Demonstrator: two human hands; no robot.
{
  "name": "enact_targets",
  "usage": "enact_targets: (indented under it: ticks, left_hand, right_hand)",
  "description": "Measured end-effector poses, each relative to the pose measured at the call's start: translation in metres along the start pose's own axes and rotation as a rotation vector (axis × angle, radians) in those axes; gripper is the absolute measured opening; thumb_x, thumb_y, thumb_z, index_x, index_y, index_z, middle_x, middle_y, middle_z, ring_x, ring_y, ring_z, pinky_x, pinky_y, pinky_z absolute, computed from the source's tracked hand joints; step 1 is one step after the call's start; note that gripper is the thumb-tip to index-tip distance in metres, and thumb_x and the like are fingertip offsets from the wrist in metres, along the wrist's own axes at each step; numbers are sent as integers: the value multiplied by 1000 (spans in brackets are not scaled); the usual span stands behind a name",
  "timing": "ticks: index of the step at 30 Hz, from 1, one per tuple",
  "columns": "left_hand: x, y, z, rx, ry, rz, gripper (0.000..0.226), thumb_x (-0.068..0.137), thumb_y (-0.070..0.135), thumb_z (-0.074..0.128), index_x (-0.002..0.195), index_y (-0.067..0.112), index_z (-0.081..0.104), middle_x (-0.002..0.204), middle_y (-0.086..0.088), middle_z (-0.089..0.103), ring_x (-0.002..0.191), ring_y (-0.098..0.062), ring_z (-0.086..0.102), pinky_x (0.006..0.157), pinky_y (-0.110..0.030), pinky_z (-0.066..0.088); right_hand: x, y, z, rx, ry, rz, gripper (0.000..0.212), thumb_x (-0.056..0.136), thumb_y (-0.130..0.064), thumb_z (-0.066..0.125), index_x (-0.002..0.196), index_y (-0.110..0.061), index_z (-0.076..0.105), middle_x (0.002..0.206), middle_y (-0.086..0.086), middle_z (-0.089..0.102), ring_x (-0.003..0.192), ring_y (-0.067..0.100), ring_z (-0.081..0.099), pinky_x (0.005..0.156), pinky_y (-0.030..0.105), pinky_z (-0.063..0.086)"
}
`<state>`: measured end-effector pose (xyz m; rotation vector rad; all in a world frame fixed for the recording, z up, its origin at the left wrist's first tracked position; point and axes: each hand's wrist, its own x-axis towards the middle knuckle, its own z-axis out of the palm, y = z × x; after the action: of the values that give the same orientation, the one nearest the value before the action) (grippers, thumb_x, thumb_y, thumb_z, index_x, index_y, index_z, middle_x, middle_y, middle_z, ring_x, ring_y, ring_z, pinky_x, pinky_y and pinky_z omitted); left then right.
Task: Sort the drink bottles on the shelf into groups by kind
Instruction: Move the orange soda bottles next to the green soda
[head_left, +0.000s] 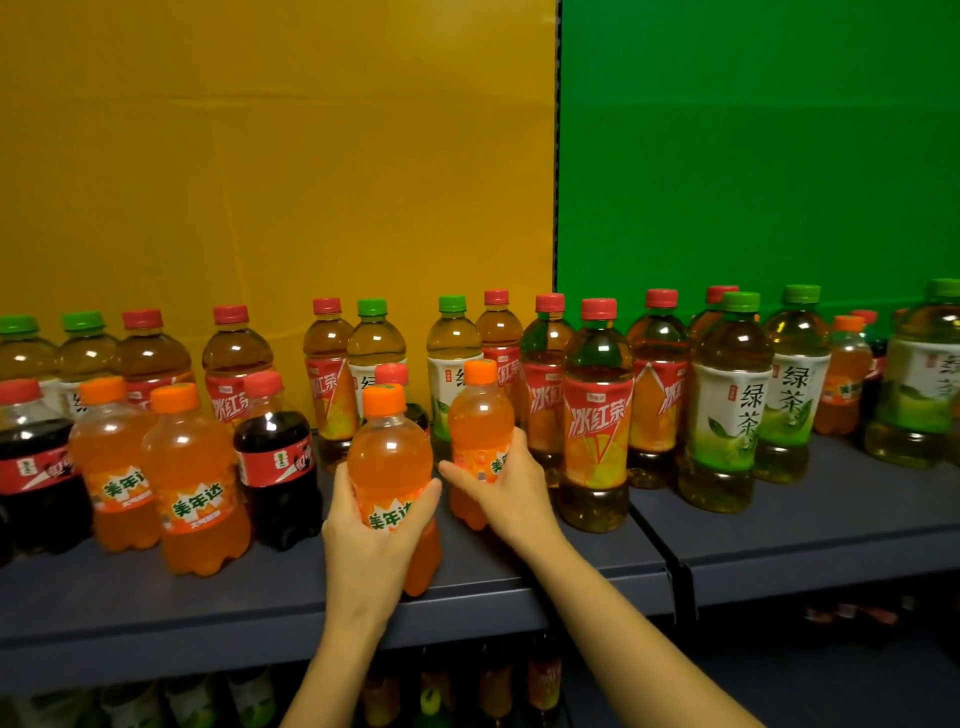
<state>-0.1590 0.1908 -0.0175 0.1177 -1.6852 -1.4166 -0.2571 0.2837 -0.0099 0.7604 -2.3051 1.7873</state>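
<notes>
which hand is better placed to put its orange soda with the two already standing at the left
Left. The left hand holds its orange soda bottle nearer the orange pair; only a cola bottle stands between. The right hand grips its bottle farther right.

Two bare forearms reaching up and forward from the lower edge of view, converging slightly. Left hand (371, 525) wrapped around the lower body of an orange soda bottle (390, 467), thumb on the near left side, fingers (426, 496) curled across the label from the right. Right hand (506, 480) closed on a second orange soda bottle (480, 415), palm against its right side, thumb stretched leftward along the label.
</notes>
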Motion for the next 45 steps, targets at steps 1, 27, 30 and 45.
enact_targets:
  ticks: [1, 27, 30, 45]
  left_hand:
    - [1, 2, 1, -28, -2, -26, 46, 65, 28, 73, 104, 37, 50, 98, 10, 62, 85, -2, 62, 65, -11, 49]
    - [-69, 80, 286, -404, -488, -123, 47, 52, 42, 75, 95, 32, 60, 83, 13, 71, 77, -8, 69, 68, -28, 53]
    - [-86, 81, 338, -432, -512, -127, 43, 56, 36, 73, 96, 30, 60, 80, 12, 71, 76, -8, 68, 69, -25, 53]
    - [-134, 78, 550, -561, -844, -183, 55, 61, 36, 77, 111, 31, 56, 101, 5, 70, 91, -7, 68, 75, -23, 55]
  right_hand:
    - [-1, -1, -2, 22, -22, 30, 63, 73, -38, 74, 122, -17, 41, 117, 3, 58, 108, 20, 57, 92, 35, 48]
    - [-77, 33, -349, 270, 416, 39, 46, 57, -39, 74, 99, -28, 59, 80, -8, 70, 73, 4, 67, 61, 18, 51]
    - [-76, 52, -395, 217, 472, 30, 45, 57, -38, 68, 99, -26, 58, 81, -7, 69, 70, 3, 66, 61, 19, 50]
    - [-35, 139, -551, 77, 683, 0, 45, 70, -31, 70, 109, -17, 55, 97, 3, 68, 85, 12, 68, 73, 29, 54]
